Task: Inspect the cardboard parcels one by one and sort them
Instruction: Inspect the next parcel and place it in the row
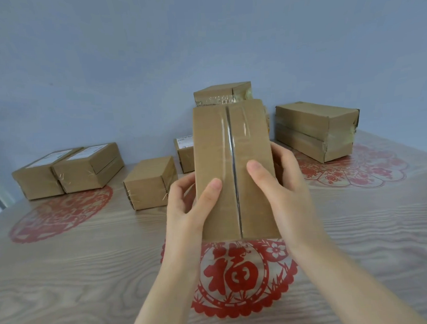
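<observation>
A tall brown cardboard parcel (214, 147) with a taped centre seam is held up in front of me, above the red paper-cut (238, 277) in the table's middle. My left hand (188, 204) grips its left edge, thumb lying on the front face. My right hand (279, 181) grips the right edge, thumb pressed beside the seam. Two labelled parcels (67, 169) sit side by side at the left. One small parcel (149, 182) stands just left of the held one.
Stacked parcels (315, 129) stand at the right on another red paper-cut (367, 171). More parcels (221, 93) and a labelled one (184, 150) lie partly hidden behind the held parcel. A third red paper-cut (61, 213) marks the wooden table (90, 275) at the left.
</observation>
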`<state>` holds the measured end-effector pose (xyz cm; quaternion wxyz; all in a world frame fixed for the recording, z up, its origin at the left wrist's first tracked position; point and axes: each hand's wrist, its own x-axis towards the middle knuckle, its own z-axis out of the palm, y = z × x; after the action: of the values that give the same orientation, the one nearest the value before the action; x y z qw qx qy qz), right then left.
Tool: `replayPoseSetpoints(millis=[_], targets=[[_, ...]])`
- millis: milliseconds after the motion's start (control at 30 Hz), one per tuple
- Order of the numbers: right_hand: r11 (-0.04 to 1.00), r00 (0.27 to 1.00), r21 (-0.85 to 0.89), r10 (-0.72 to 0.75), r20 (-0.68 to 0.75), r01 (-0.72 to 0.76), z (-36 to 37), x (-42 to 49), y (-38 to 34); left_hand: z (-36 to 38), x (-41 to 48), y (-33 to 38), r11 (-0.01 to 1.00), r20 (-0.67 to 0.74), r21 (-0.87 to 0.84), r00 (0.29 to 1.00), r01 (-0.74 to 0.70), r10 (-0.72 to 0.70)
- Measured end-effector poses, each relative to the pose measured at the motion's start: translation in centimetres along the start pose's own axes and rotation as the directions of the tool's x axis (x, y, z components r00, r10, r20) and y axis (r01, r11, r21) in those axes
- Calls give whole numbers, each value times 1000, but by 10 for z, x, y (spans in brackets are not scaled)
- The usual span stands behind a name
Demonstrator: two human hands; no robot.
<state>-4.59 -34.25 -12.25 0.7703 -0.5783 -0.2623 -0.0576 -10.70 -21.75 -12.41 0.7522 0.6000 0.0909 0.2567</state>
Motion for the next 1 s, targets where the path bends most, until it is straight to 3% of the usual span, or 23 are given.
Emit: replayPoseSetpoints(millis=[67, 233, 400, 533, 700, 867, 1000], targets=[[1000, 999, 16, 23, 25, -23, -1, 0, 2, 1, 0, -1, 1000, 17, -14, 1000, -1, 1], [983, 992, -168, -62, 106, 79, 12, -9, 11, -2, 2, -5, 994, 2, -97, 999, 47, -47], [998, 999, -47, -32, 18, 33, 6, -4, 8, 1, 1, -9, 994, 67, -86, 996, 72, -66], [987, 988, -160, 22, 152, 3, 5, -2, 7, 2, 1, -8, 992, 9, -121, 1000, 28, -27], [985, 959, -174, 60, 277, -11, 8, -7, 3, -4, 5, -5, 979, -53, -202, 999, -1, -10], [993, 984, -101, 70, 163, -53, 9, -6, 2, -1, 3, -7, 998, 25, -50, 998, -48, 50], [989, 965, -132, 94, 246, -63, 5, -4, 0, -1, 3, -8, 996, 19, -57, 998, -63, 65]])
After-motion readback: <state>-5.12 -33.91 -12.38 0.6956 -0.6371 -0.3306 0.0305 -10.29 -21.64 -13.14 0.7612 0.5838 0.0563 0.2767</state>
